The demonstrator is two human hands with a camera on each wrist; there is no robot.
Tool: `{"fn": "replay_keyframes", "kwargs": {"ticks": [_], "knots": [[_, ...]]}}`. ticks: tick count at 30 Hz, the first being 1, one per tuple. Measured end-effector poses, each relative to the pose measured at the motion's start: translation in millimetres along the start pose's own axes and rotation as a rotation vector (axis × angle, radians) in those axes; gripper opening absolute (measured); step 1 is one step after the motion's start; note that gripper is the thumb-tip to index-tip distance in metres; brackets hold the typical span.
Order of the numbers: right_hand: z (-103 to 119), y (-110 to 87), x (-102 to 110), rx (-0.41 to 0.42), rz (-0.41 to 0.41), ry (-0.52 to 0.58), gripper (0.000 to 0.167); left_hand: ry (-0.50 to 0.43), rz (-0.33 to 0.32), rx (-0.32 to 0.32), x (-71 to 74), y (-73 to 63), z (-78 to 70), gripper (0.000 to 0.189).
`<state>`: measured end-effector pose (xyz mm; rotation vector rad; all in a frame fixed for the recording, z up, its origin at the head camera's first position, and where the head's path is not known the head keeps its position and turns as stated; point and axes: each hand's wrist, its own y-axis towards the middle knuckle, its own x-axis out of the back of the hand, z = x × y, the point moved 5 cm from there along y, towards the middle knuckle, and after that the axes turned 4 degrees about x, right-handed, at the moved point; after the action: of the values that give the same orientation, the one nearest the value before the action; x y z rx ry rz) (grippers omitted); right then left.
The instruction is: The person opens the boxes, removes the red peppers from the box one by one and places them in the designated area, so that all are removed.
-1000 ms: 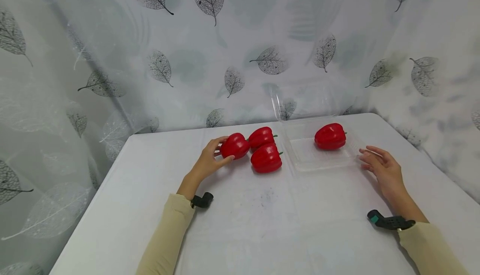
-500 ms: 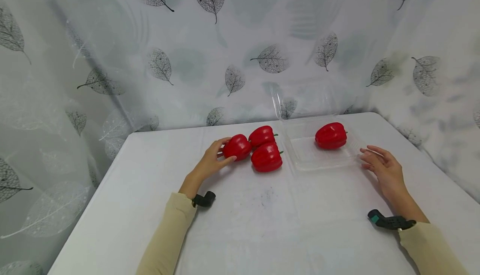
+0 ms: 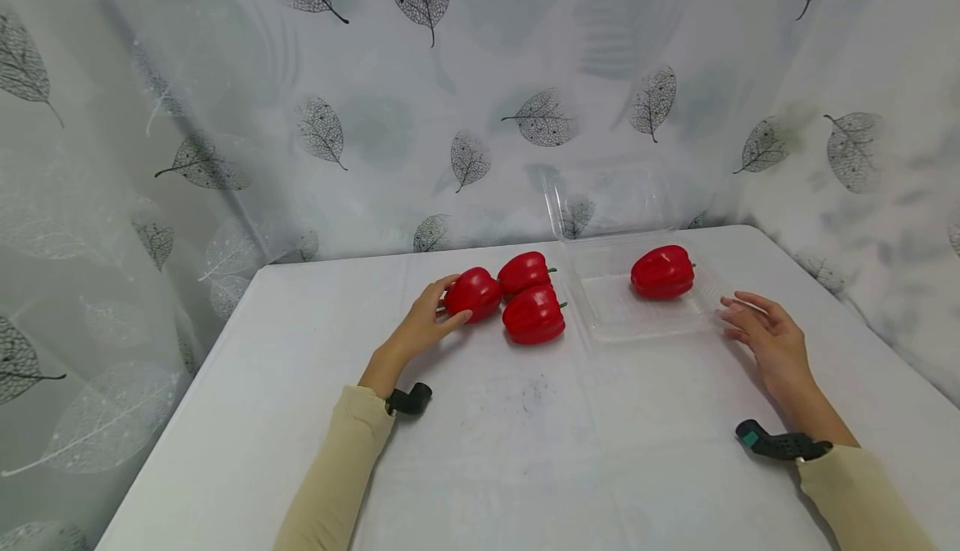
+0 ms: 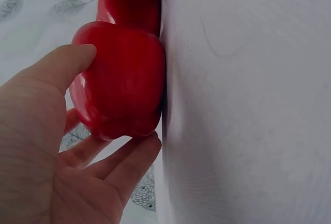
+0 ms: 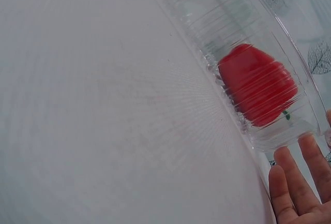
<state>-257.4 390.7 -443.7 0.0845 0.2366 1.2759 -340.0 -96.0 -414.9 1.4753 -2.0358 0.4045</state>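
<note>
My left hand (image 3: 420, 323) holds a red bell pepper (image 3: 474, 294) at its left side, thumb on the near face and fingers behind. In the left wrist view the thumb presses the skin of that pepper (image 4: 121, 79), and the fingertips reach its lower end. Right beside it sit two more red bell peppers, one farther back (image 3: 525, 273) and one nearer (image 3: 533, 315). A clear plastic clamshell container (image 3: 622, 330) stands with its lid up and one red bell pepper (image 3: 663, 272) inside. My right hand (image 3: 772, 343) has its extended fingertips right at the container's right wall.
The white table (image 3: 480, 468) runs back to a leaf-patterned curtain (image 3: 375, 134), which also hangs along the left and right sides. The container's raised lid (image 3: 611, 201) leans up near the table's back edge.
My left hand and its pepper have shifted slightly right, toward the other two peppers, then held still. The right hand and the container stay in place.
</note>
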Motion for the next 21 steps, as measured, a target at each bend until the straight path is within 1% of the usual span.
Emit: {"fn": "replay_keyframes", "kwargs": {"ticks": [9,16,21], "knots": [[0.9,-1.4,-0.7,-0.014,-0.007,0.003,0.034,-0.001,0.006,0.007,0.5,-0.5,0.3,0.070],[0.9,-1.3,-1.0,-0.035,-0.018,-0.035,0.038,0.007,0.005,0.004,0.2,0.1,0.8,0.069],[1.8,-2.1,-0.8,-0.020,0.003,-0.005,0.038,0.011,0.004,-0.009,0.4,0.5,0.1,0.069]]}}
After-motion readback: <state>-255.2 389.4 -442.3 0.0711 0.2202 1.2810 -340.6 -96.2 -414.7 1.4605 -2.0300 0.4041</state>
